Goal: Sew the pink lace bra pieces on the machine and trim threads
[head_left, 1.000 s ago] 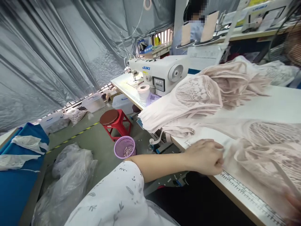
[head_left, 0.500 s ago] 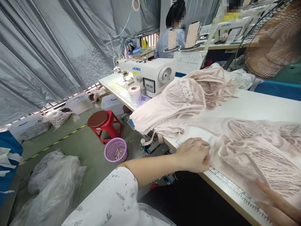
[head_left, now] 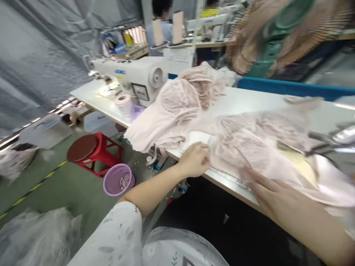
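A pale pink lace garment point(head_left: 249, 144) lies spread on the white worktable point(head_left: 249, 99). My left hand point(head_left: 194, 160) rests curled at the table's front edge, its fingers pinched on the garment's left edge. My right hand point(head_left: 263, 184) lies with fingers stretched flat on the garment near the front edge. The picture is smeared by motion. A stack of more pink lace pieces point(head_left: 172, 111) sits to the left, hanging over the table's corner.
A white sewing machine point(head_left: 130, 74) stands at the table's far left, a tape roll point(head_left: 124, 103) by it. A red stool point(head_left: 88, 147) and a purple basket point(head_left: 118, 179) stand on the floor. A fan point(head_left: 277, 33) is behind. Another person point(head_left: 161, 26) sits far back.
The view has swung right, so everything shifted left. My right hand and forearm have come into view, flat on the garment. My left hand stays at the fabric's edge.
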A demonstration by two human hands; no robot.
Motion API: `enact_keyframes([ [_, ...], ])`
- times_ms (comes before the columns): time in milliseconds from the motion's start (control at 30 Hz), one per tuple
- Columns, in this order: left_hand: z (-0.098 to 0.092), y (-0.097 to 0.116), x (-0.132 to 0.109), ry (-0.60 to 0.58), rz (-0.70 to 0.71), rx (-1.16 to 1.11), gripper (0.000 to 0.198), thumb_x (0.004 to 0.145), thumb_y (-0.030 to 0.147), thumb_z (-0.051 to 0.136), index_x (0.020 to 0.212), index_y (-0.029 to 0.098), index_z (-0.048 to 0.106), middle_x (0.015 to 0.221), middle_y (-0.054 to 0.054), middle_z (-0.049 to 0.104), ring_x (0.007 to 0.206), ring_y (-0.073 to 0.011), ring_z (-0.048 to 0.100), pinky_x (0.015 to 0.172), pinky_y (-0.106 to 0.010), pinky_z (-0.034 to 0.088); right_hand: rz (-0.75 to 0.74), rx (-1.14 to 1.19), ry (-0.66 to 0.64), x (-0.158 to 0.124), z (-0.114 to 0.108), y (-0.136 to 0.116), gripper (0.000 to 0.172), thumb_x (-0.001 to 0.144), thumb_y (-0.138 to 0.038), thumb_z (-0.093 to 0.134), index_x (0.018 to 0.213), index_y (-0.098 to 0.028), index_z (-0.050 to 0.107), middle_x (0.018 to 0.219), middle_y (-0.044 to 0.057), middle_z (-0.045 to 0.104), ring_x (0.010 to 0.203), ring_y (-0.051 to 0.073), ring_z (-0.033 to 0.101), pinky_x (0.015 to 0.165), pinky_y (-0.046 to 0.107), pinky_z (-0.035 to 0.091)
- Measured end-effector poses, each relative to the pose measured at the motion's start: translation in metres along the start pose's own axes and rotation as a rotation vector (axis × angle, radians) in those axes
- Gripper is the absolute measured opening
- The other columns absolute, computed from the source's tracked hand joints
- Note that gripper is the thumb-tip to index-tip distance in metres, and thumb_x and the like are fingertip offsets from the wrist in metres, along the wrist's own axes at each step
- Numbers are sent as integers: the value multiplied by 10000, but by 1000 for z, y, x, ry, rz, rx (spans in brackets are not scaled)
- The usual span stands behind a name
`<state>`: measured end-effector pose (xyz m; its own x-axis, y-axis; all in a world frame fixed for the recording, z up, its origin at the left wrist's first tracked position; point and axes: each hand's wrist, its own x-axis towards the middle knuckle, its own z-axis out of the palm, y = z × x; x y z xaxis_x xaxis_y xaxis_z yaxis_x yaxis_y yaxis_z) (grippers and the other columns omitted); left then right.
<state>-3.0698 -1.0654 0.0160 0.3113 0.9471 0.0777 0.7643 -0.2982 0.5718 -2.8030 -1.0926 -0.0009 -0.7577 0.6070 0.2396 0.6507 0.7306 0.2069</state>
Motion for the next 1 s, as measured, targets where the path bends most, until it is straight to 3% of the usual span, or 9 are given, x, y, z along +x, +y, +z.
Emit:
enact_keyframes([
  [133, 1, 2, 7, -10, -54, 39, 60, 785, 140, 589, 758, 175, 630, 1398, -104, 485, 1400, -292, 318, 1143, -433, 310, -11, -112, 54, 11, -12, -3, 373, 864, -101, 377, 1019, -151, 713, 1268, 70, 627, 706, 191, 608, 572, 323, 526],
  [400, 3, 9, 11, 17, -105, 86, 66, 770, 108, 587, 748, 160, 620, 1377, -139, 492, 1400, -294, 319, 1148, -416, 300, 0, -81, 96, 8, -7, -2, 337, 798, -52, 418, 934, -145, 712, 1277, 80, 617, 707, 198, 571, 625, 340, 491],
  [667, 1, 11, 13, -3, -130, 83, 66, 767, 115, 590, 738, 168, 615, 1391, -134, 482, 1394, -292, 325, 1143, -423, 305, 60, 34, -53, 4, 0, 1, 351, 796, -83, 388, 910, -180, 706, 1377, 87, 539, 764, 235, 573, 697, 406, 486],
  [800, 2, 12, 13, 3, -135, 91, 72, 771, 116, 586, 733, 173, 611, 1395, -125, 477, 1391, -286, 330, 1138, -426, 312, 61, 44, -57, 1, 4, 2, 348, 794, -89, 395, 914, -193, 705, 1409, 69, 510, 755, 229, 563, 680, 397, 479],
  [1000, 0, 14, 12, -14, -154, 71, 68, 779, 124, 585, 734, 171, 603, 1416, -124, 455, 1402, -293, 309, 1141, -439, 299, 65, 29, -43, 3, 0, 4, 387, 734, -11, 407, 899, -198, 703, 1308, 61, 591, 701, 201, 556, 630, 354, 469],
])
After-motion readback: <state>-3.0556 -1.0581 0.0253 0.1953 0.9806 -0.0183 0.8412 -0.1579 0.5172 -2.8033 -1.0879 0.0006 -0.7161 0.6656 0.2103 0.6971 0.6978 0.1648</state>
